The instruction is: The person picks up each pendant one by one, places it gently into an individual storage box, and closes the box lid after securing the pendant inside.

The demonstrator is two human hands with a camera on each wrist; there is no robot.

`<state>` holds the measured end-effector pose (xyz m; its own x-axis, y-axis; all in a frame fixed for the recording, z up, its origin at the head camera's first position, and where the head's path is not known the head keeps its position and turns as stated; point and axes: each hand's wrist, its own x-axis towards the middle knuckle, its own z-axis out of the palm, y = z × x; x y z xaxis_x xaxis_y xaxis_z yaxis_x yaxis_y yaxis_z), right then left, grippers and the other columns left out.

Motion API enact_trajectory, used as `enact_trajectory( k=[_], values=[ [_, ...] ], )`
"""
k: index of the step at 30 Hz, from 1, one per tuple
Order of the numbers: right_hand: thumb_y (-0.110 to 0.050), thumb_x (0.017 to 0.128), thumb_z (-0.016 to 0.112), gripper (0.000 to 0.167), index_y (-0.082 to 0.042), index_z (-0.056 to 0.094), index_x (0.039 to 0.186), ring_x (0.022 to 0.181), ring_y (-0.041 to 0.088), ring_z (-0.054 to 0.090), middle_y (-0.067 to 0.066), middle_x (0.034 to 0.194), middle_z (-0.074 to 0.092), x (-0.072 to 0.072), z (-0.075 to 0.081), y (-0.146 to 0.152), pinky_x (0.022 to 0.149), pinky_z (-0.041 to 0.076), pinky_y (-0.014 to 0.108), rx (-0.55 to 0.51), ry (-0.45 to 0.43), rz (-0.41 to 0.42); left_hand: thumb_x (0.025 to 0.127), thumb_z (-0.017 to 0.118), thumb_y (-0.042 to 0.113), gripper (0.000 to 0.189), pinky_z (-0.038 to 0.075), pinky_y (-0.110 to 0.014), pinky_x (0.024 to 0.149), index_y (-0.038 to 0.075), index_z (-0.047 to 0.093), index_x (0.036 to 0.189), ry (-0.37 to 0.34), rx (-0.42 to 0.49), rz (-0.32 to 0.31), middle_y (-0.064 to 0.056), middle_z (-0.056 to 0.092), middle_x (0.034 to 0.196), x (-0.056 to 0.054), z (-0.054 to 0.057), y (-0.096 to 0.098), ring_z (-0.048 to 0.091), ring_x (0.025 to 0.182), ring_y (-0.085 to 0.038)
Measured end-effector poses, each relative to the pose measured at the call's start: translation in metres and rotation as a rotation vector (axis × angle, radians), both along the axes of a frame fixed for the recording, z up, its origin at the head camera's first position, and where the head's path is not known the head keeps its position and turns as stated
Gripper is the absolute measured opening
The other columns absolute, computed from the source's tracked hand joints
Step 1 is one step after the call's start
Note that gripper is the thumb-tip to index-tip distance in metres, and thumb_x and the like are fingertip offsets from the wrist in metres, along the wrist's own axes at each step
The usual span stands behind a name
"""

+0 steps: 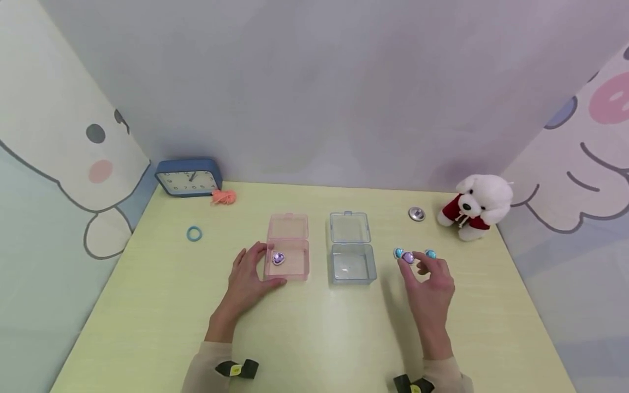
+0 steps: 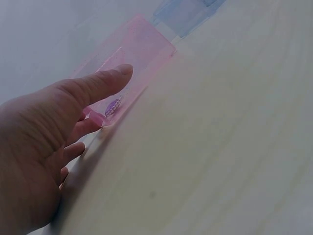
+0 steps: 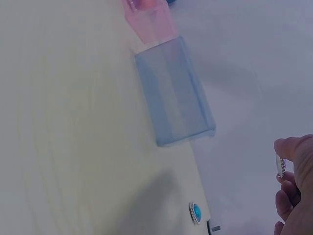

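My left hand point(image 1: 247, 277) holds a pink clear plastic box point(image 1: 296, 274) by its left end, thumb along the front and fingers round the back corner. The lid of this box stands open, and a purple heart-shaped gem point(image 1: 278, 258) lies inside. My right hand point(image 1: 431, 289) pinches another purple gem point(image 1: 408, 257) between thumb and fingertip, above the table; it shows edge-on in the right wrist view. Beside that hand lie two turquoise gems, one to the left point(image 1: 398, 253) and one to the right point(image 1: 431, 254). A blue clear box point(image 1: 354, 281), lid open, stands between the hands.
Behind the right hand are a round silver button-like piece point(image 1: 416, 214) and a white plush dog point(image 1: 475, 204) in red. At the back left stand a blue clock point(image 1: 189, 178) and a coral yarn bundle point(image 1: 224, 197). A blue ring point(image 1: 194, 233) lies left of the pink box.
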<state>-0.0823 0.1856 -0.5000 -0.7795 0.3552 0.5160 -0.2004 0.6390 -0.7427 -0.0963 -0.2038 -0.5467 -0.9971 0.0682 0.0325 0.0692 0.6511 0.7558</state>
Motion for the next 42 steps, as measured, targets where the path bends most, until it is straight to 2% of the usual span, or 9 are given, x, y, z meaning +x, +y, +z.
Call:
enact_trajectory(
  k=[5, 12, 15, 20, 28, 34, 42],
  values=[
    [0.0, 0.077, 0.091, 0.026, 0.001, 0.078, 0.099, 0.076, 0.013, 0.051, 0.021, 0.081, 0.058, -0.005, 0.012, -0.014, 0.075, 0.035, 0.03, 0.01, 0.05, 0.049, 0.078, 0.094, 0.041, 0.089, 0.006, -0.055, 0.13, 0.014, 0.048, 0.149, -0.001, -0.002, -0.003, -0.016, 0.06, 0.151, 0.001, 0.0, 0.001, 0.04, 0.151, -0.034],
    [-0.002, 0.078, 0.092, 0.027, 0.001, 0.078, 0.102, 0.076, 0.02, 0.054, 0.02, 0.083, 0.061, -0.011, 0.014, -0.034, 0.075, 0.034, 0.025, 0.022, 0.005, 0.095, 0.079, 0.093, 0.043, 0.09, 0.005, -0.055, 0.13, 0.015, 0.047, 0.151, -0.003, -0.019, 0.0, -0.014, 0.057, 0.153, 0.001, 0.001, 0.001, 0.039, 0.152, -0.034],
    [-0.003, 0.079, 0.092, 0.028, 0.0, 0.078, 0.102, 0.077, 0.021, 0.054, 0.02, 0.084, 0.062, -0.012, 0.014, -0.042, 0.072, 0.038, 0.028, 0.025, -0.016, 0.116, 0.08, 0.092, 0.045, 0.091, 0.006, -0.054, 0.13, 0.014, 0.047, 0.152, 0.002, -0.031, -0.006, -0.012, 0.055, 0.154, 0.001, 0.0, 0.001, 0.038, 0.152, -0.034],
    [-0.006, 0.079, 0.092, 0.029, 0.001, 0.077, 0.103, 0.078, 0.022, 0.053, 0.016, 0.085, 0.06, -0.016, 0.018, -0.057, 0.075, 0.037, 0.033, 0.017, -0.046, 0.169, 0.079, 0.091, 0.047, 0.091, 0.006, -0.053, 0.13, 0.014, 0.047, 0.152, 0.013, -0.037, -0.007, -0.01, 0.052, 0.155, 0.001, -0.002, 0.0, 0.038, 0.152, -0.032],
    [-0.004, 0.079, 0.091, 0.026, 0.001, 0.078, 0.102, 0.074, 0.026, 0.055, 0.015, 0.083, 0.06, -0.025, 0.028, -0.079, 0.075, 0.039, 0.032, 0.018, -0.031, 0.246, 0.08, 0.091, 0.047, 0.092, 0.006, -0.054, 0.131, 0.013, 0.046, 0.153, 0.011, -0.032, -0.009, -0.011, 0.051, 0.156, 0.001, 0.0, 0.0, 0.037, 0.153, -0.033],
    [-0.007, 0.081, 0.091, 0.025, 0.0, 0.079, 0.102, 0.074, 0.03, 0.057, 0.01, 0.083, 0.059, -0.029, 0.031, -0.095, 0.066, 0.042, 0.023, 0.038, -0.07, 0.287, 0.08, 0.09, 0.046, 0.092, 0.005, -0.053, 0.131, 0.014, 0.045, 0.154, -0.004, -0.037, -0.003, -0.011, 0.049, 0.158, 0.001, 0.001, 0.001, 0.035, 0.154, -0.033],
    [-0.013, 0.083, 0.09, 0.025, -0.003, 0.079, 0.103, 0.078, 0.029, 0.057, 0.009, 0.086, 0.059, -0.031, 0.028, -0.114, 0.071, 0.045, 0.034, 0.05, -0.152, 0.32, 0.078, 0.093, 0.043, 0.092, 0.006, -0.053, 0.131, 0.011, 0.047, 0.151, 0.007, -0.035, -0.002, -0.013, 0.053, 0.155, 0.002, 0.003, 0.002, 0.039, 0.152, -0.035]
  ],
)
